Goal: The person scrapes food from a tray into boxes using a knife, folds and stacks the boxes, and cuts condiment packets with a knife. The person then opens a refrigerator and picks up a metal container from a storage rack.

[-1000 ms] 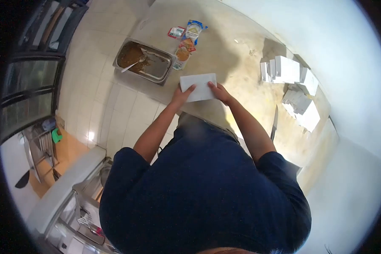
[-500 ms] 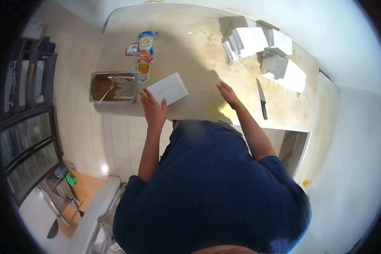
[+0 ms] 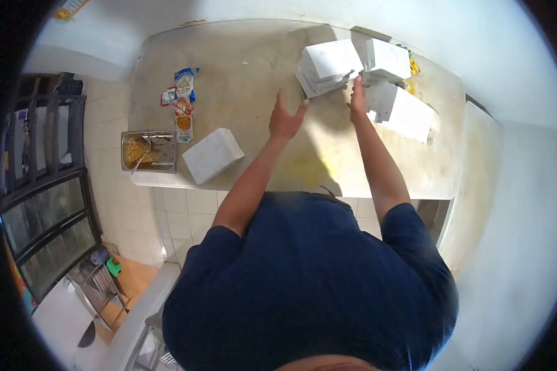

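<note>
My left hand (image 3: pixel 288 121) is open, thumb and fingers spread, just in front of the left side of a stack of white blocks or boxes (image 3: pixel 332 60). On the stack's right side, my right hand (image 3: pixel 357 102) is raised with fingers stretched and close together, beside the stack's right front corner. Whether it touches the stack I cannot tell. Nothing is held in either hand. More white box-like pieces, one behind (image 3: pixel 388 60) and one to the right (image 3: pixel 408 113), stand past my right hand. A single white block (image 3: pixel 213 156) lies near the table's front left.
At the left table edge is a metal pan (image 3: pixel 177 151) with brownish-yellow food and a spoon (image 3: pixel 139 162). Several colourful food packets (image 3: pixel 184 108) lie in a row behind it. The pale table (image 3: pixel 247 74) meets a wall at the back.
Both hands have moved from the table's front to the white stack at the back, the left leaving the single block. The knife seen earlier at the right no longer shows. The view has shifted.
</note>
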The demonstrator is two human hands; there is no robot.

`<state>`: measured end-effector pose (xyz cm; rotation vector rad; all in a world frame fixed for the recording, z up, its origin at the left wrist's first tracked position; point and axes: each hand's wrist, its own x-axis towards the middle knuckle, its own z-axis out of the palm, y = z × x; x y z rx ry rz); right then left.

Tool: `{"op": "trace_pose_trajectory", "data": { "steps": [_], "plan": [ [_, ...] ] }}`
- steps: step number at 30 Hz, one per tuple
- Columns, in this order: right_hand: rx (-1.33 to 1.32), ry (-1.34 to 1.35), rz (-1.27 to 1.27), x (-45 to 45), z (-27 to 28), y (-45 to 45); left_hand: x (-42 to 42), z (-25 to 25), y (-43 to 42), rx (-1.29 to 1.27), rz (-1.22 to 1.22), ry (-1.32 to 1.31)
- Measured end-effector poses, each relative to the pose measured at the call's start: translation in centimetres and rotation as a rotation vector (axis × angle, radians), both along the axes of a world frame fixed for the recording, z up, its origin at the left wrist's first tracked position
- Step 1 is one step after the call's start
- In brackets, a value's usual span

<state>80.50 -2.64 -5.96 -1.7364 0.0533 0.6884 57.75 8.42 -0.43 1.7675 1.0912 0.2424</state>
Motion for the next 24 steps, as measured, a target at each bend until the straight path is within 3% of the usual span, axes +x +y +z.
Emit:
{"op": "trace_pose_trajectory", "data": {
  "steps": [4, 5, 8, 11, 14, 17, 20, 24],
  "plan": [
    [0.381, 0.079, -0.117, 4.7, -2.7, 3.5, 5.6, -3.2, 1.4, -0.352, 0.153, -0.066],
    [0.278, 0.12, -0.092, 6.0, -4.1, 3.9, 6.3, -4.2, 1.8, -0.428, 0.198, -0.1],
    [0.411, 0.098, -0.198, 4.5, 0.1, 5.5, 8.9, -1.0, 3.4, -0.677, 0.304, -0.144],
    [0.383, -0.041, -0.195, 6.1, -2.8, 6.1, 11.9, -0.4, 5.4, -0.809, 0.31, -0.09],
    [0.501, 0.108, -0.138, 7.0, -5.3, 5.5, 14.4, -3.4, 6.1, -0.766, 0.283, -0.044],
    [0.196, -0.12, -0.068, 5.2, -5.8, 4.0, 14.8, -7.3, 8.3, -0.919, 0.129, -0.361],
    [0.226, -0.04, -0.016, 4.3, -4.6, 2.9, 14.0, -3.9, 10.1, -0.901, 0.019, -0.119],
    [0.195, 0.055, 0.089, 3.6, -7.9, 2.3, 14.0, -3.6, 9.4, -0.992, 0.063, -0.152]
  ]
}}
